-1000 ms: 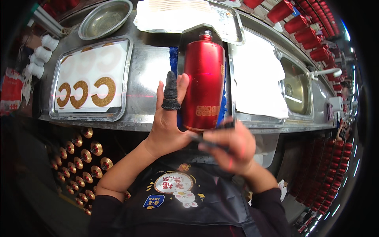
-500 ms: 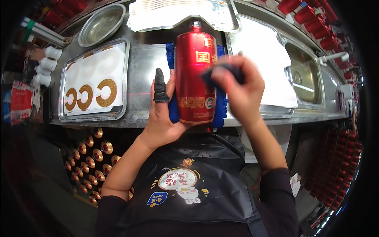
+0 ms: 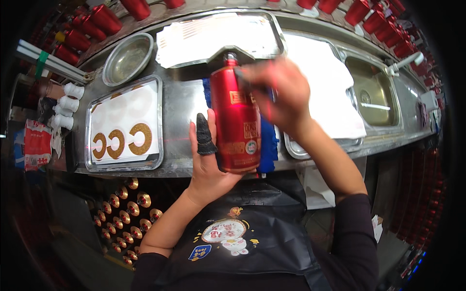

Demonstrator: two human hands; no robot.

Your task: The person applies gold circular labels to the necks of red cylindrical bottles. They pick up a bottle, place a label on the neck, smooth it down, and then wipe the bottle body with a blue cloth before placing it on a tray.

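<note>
A glossy red bottle (image 3: 228,116) with gold printed panels stands or leans upright in front of me, its narrow neck pointing away. My left hand (image 3: 211,179) cradles its lower left side and base; one of its fingers wears a black cover (image 3: 204,133). Motion smears my right hand (image 3: 289,92), which is at the bottle's upper right side. Its fingers close round a small dark pad (image 3: 241,77), pressed to or just beside the bottle's shoulder; the pad's exact kind is unclear. Behind the bottle lies a blue cloth (image 3: 268,145).
On the metal counter, a tray (image 3: 159,126) at left carries a sheet with gold C-shaped decals. Beyond it sit a metal bowl (image 3: 151,48) and another tray (image 3: 276,29) with white sheets. A sink (image 3: 369,92) is at right. Red bottles (image 3: 104,19) line the far edge.
My right hand has moved up the bottle, from its middle to its shoulder, with the dark pad. The bottle is turned slightly, showing another gold panel. The whole view has shifted.
</note>
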